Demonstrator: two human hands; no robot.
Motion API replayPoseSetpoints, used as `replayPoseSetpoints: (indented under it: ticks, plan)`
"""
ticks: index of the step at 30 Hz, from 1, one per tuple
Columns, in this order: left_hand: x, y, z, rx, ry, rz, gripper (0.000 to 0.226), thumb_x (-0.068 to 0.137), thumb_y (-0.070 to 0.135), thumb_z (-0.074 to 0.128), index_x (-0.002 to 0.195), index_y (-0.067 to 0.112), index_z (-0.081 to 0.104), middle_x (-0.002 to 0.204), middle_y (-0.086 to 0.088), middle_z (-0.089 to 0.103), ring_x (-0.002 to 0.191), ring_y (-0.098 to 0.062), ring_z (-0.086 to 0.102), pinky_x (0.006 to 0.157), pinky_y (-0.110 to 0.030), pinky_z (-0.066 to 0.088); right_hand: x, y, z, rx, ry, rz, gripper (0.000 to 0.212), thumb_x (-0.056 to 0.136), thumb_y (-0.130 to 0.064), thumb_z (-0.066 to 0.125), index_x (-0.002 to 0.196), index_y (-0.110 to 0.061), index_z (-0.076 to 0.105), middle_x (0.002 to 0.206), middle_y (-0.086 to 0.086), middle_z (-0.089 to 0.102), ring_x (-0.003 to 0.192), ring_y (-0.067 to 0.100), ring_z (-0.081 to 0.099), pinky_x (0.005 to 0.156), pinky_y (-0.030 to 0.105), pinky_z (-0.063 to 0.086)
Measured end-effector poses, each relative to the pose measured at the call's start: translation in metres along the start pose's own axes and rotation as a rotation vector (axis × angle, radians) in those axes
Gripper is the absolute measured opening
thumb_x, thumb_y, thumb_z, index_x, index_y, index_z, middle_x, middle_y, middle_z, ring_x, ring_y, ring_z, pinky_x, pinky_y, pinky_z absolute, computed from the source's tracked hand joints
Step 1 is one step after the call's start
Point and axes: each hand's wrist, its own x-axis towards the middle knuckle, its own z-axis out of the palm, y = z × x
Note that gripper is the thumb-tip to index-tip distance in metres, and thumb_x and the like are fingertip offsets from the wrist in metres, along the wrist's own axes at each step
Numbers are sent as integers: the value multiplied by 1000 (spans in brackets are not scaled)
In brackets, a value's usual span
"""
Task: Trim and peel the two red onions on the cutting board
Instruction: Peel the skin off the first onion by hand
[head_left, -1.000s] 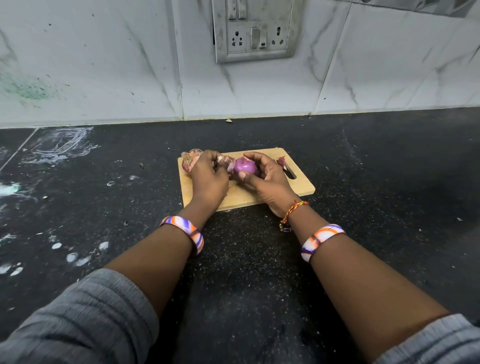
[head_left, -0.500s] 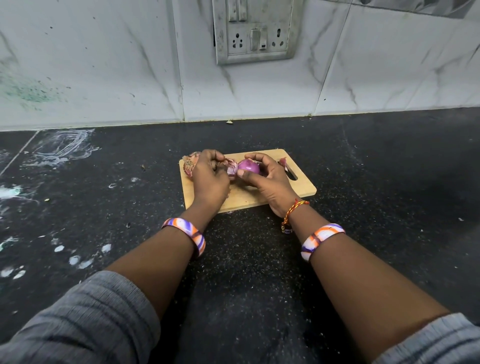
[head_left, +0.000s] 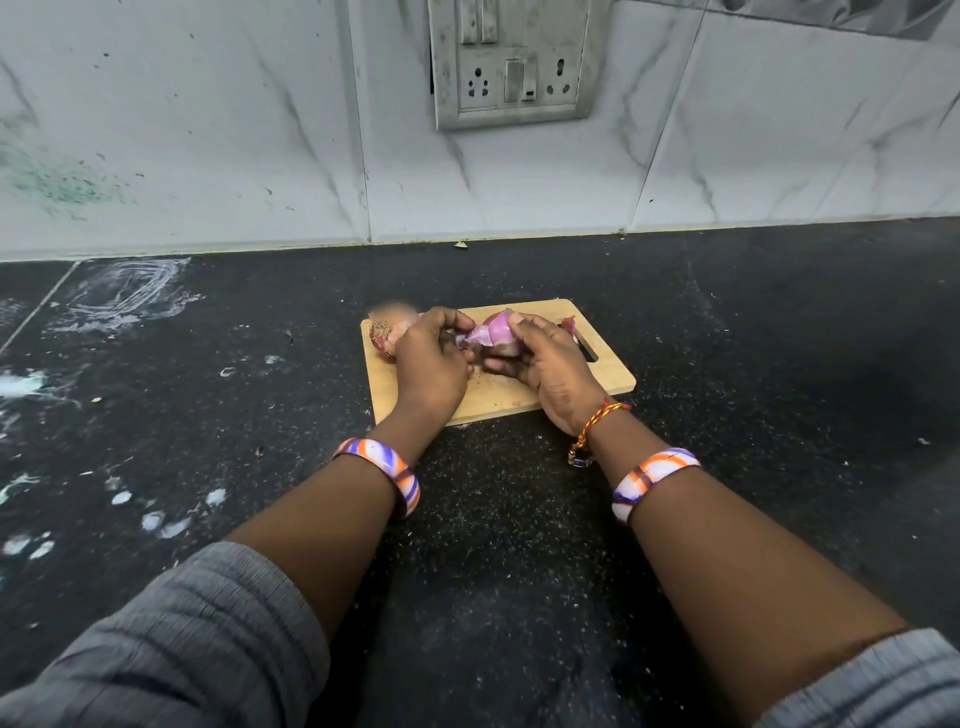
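centre frame: right hand (head_left: 550, 364) cups a slick, firm onion (head_left: 497, 338); left hand (head_left: 431, 358) pinches its papery, tear-prone skin (head_left: 474, 336), best taken at the loose edge.

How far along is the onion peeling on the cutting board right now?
Roughly midway. Done: nothing fully. In hand: the right hand holds a partly peeled red onion, its purple flesh bare, while the left hand pinches a loose flap of skin. Left: the second onion lies skin-on at the cutting board's left edge.
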Motion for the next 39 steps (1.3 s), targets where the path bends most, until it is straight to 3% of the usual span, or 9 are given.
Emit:
replayPoseSetpoints:
  ticks: [4,9,13,17,20,23,29,34,39]
  plan:
    - [1,-1,1,20,-6,26,34,85,-16,34,86,11,55,86,-9,58,71,-23,55,56,-22,47,0,-1,2,-12,-6,13,33,99,-19,37,111,7,53,91,17,59,71,19,59,55,15,54]
    - [0,0,1,15,0,28,33,85,-16,34,89,9,56,89,-10,58,75,-23,56,64,-30,53,1,-1,4,-153,-13,18,47,100,-34,30,108,5,57,72,15,60,42,6,57,47,16,52]
    - [0,1,-1,-55,-1,-6,16,92,4,46,84,16,53,85,-10,61,74,-22,58,70,-36,52,3,1,4,-225,0,-9,52,99,-39,30,97,1,63,60,9,61,40,6,55,49,18,53]
    - [-3,5,-4,-20,-31,55,16,83,27,65,79,17,53,73,7,53,71,-10,53,68,-19,46,-1,0,4,-159,-1,-34,39,99,-34,33,98,-5,59,61,6,58,40,3,55,46,17,53]
    - [-4,4,-4,67,-44,105,17,79,20,69,80,12,55,70,11,50,65,0,45,60,-5,36,-1,-1,5,-132,7,-58,35,99,-29,34,122,-7,50,73,9,58,42,2,55,44,17,52]
    - [-3,2,-4,95,-58,136,10,80,8,66,77,11,57,69,9,52,68,-7,49,62,-3,37,-2,-1,6,-165,-6,-78,31,98,-25,39,123,-11,52,76,7,58,45,2,55,46,15,52]
    - [-1,-1,-4,25,-44,65,33,80,-1,55,64,26,46,68,2,53,79,-42,62,76,-54,53,-4,-1,6,-265,-5,-82,31,92,-16,53,122,-7,49,72,5,58,41,4,52,45,16,51]
    - [-2,2,-3,-13,2,51,33,79,0,56,60,24,43,62,-3,50,73,-48,61,67,-54,51,-2,-2,9,-246,-13,-33,19,100,-23,36,112,-11,46,65,13,52,33,4,46,36,17,40]
    - [-2,3,-3,-10,20,34,32,76,2,57,59,23,41,62,-4,50,70,-47,60,66,-55,50,1,0,9,-254,10,19,29,100,-34,32,112,-13,47,62,10,52,30,3,42,32,13,32]
